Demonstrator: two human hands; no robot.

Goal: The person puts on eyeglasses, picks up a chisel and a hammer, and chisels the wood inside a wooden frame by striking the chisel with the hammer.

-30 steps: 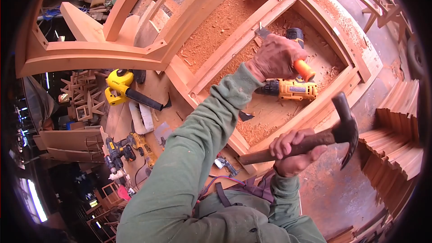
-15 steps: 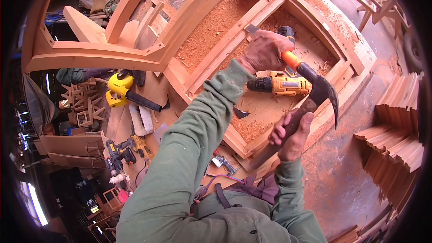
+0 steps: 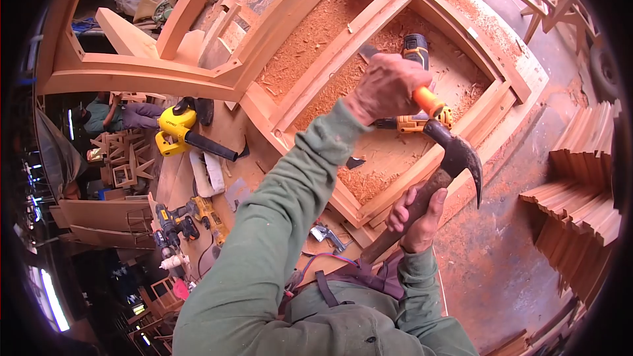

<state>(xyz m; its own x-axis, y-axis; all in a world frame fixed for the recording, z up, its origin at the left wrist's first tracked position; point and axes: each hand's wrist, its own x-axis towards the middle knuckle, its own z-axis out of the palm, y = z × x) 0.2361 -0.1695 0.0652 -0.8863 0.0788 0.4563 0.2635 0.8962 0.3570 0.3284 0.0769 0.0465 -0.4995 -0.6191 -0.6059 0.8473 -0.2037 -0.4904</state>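
My left hand (image 3: pixel 390 86) is closed around a chisel with an orange handle (image 3: pixel 428 101). The chisel's blade (image 3: pixel 369 51) points up-left beside the middle rail (image 3: pixel 343 56) of a wooden frame; whether it touches wood is unclear. My right hand (image 3: pixel 417 219) grips a claw hammer (image 3: pixel 459 159) by its wooden handle. The hammer's striking face is close to the butt of the chisel; I cannot tell if they touch. Under my left hand, a yellow and black drill (image 3: pixel 415 120) lies partly hidden inside the frame, among wood shavings (image 3: pixel 372 181).
A yellow blower (image 3: pixel 177 128) and more power tools (image 3: pixel 208 214) lie left on the bench. A curved wooden frame (image 3: pixel 145 80) stands upper left. Stacked wood pieces (image 3: pixel 580 191) are at right. Another person (image 3: pixel 109 117) is in the left background.
The hammer has swung up and left from the right to the chisel's butt, then dropped back slightly. The chisel's blade has shifted off the rail's top face to beside it.
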